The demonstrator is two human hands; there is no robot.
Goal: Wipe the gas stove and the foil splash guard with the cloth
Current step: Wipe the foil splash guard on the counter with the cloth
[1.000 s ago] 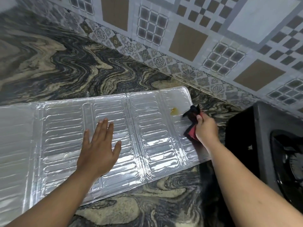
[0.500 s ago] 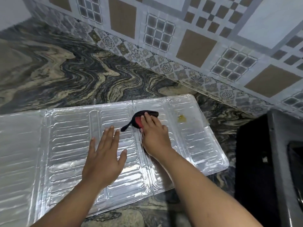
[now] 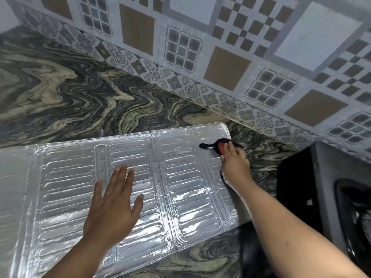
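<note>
The foil splash guard (image 3: 180, 197) lies flat on the marble counter, its ribbed silver panels spread left to right. My left hand (image 3: 114, 205) presses flat on its middle panel, fingers apart. My right hand (image 3: 234, 165) holds a small black and red cloth (image 3: 218, 146) against the guard's far right corner. The cloth covers the spot where a yellow stain showed earlier. The gas stove (image 3: 331, 197), dark with a grey top, stands at the right edge, only partly in view.
The swirled marble counter (image 3: 90, 101) stretches behind and left of the guard. A patterned tile wall (image 3: 230, 57) rises along the back. A narrow strip of counter separates the guard from the stove.
My right hand has swept the cloth from the middle of the guard back to its far right corner, over the yellow stain. My left hand has stayed flat on the foil.
</note>
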